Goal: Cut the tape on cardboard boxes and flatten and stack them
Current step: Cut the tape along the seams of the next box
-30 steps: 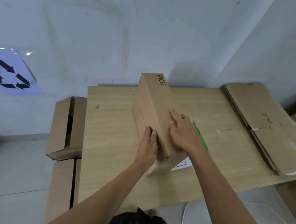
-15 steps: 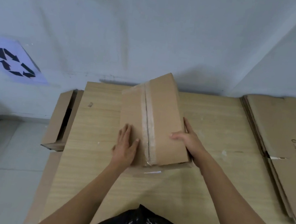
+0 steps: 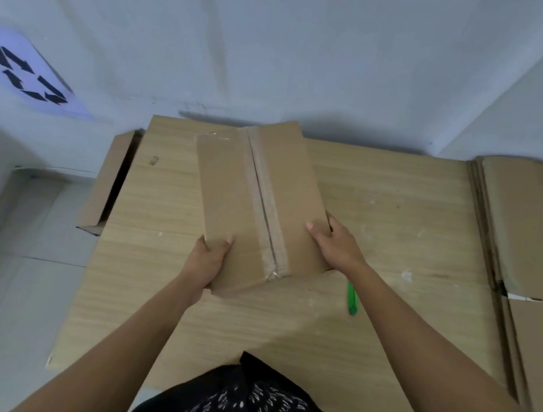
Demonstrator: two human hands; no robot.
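The left hand [image 3: 207, 259] grips the near left corner of the box [image 3: 250, 196], thumb on top and fingers wrapped under the edge. The right hand [image 3: 337, 245] clasps the right side near the near end, thumb over the top face. Both hands hold it.

The box lies lengthwise across the middle of the table [image 3: 157, 225], its far end close to the far edge; whether the near end is lifted I cannot tell. It looks closed and probably empty, so light, with stiff walls that would dent under a hard squeeze. Corners and edges are the firm places to hold; the flat faces are smooth and would slip.

Tape [image 3: 265, 201] runs down the centre seam of the top, glossy and uncut.

A green cutter [image 3: 351, 299] lies on the table just beside the right forearm. A flattened stack [image 3: 530, 222] covers the right edge. More boxes [image 3: 107, 180] stand beyond the left edge.
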